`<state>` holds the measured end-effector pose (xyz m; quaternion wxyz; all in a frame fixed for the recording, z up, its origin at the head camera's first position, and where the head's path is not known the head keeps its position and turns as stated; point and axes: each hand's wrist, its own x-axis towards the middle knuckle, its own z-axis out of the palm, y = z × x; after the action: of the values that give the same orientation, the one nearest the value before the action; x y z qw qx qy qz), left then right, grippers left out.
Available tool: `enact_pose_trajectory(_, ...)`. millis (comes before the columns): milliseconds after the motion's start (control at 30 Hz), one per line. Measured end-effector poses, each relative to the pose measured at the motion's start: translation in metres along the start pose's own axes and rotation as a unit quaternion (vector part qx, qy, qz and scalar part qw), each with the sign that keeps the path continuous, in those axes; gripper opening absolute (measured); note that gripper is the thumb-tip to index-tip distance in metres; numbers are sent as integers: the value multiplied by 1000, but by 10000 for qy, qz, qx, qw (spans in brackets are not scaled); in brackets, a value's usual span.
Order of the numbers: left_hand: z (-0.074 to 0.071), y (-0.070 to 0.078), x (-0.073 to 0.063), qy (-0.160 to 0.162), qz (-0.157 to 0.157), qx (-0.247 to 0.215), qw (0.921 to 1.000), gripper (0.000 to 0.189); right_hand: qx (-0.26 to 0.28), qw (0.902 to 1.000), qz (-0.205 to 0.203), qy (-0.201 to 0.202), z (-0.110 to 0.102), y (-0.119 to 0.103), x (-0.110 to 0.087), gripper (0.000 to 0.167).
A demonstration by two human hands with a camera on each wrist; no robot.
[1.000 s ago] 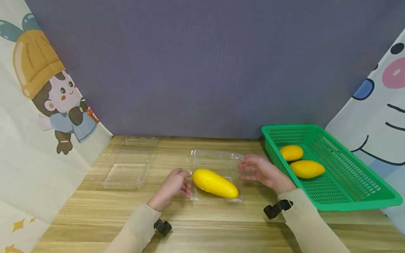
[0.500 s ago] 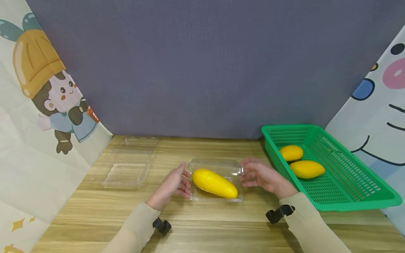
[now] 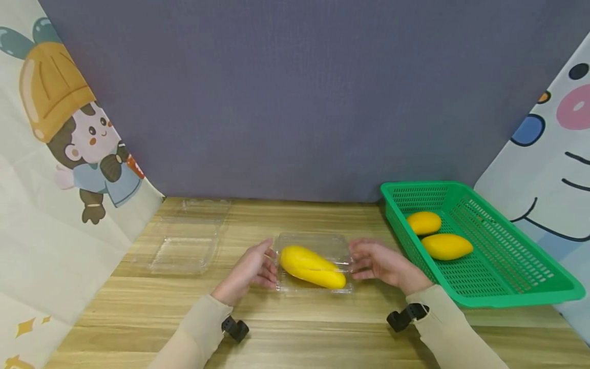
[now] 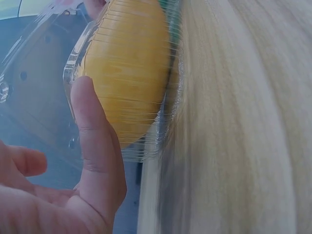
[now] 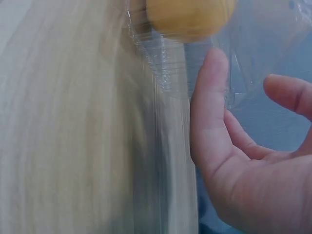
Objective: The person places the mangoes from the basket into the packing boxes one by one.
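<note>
A yellow mango [image 3: 313, 266] lies in a clear plastic clamshell box [image 3: 318, 290] on the wooden table [image 3: 322, 328]. The box's lid [image 3: 309, 240] is lowered over the fruit. My left hand [image 3: 255, 266] rests against the box's left side, thumb straight along it. My right hand [image 3: 378, 261] touches the lid's right edge with its fingers stretched out. In the left wrist view the left hand [image 4: 92, 161] lies beside the mango [image 4: 129, 73] behind ribbed plastic. The right wrist view has the right hand [image 5: 243, 146] spread around the lid's plastic, below the mango [image 5: 190, 17].
A green basket [image 3: 521, 300] stands at the right with two more mangoes [image 3: 424, 223] [image 3: 447, 246] in it. A second clear clamshell [image 3: 186, 246] lies unfolded at the back left. Printed cloth walls close in both sides, and a grey wall the back.
The lid has swung down from standing behind the mango to lying over it. Both hands followed it forward and now sit closer to the box's sides.
</note>
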<state>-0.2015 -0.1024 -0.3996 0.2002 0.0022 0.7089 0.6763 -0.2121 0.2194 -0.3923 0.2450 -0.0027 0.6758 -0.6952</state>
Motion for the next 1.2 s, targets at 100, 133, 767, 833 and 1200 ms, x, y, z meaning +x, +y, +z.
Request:
enact_pose_trajectory(100,0,0,0,16,-7,19,10000,54,43,9999,-10,-101,0,1,-1,37)
enact_pose_trajectory(133,0,0,0,14,3,35,10000,51,48,9999,-9,-111,0,2,-1,37)
enact_pose_trajectory(767,0,-2,1,-22,54,103,9999,31,-155,9998,89,-30,3,9,-1,37)
enact_pose_trajectory(833,0,-2,0,-37,57,119,9999,31,-158,9998,80,-24,4,10,-1,36)
enact_pose_trajectory(1200,1,-2,0,2,126,245,9996,28,-176,9998,-26,-16,5,11,-1,37)
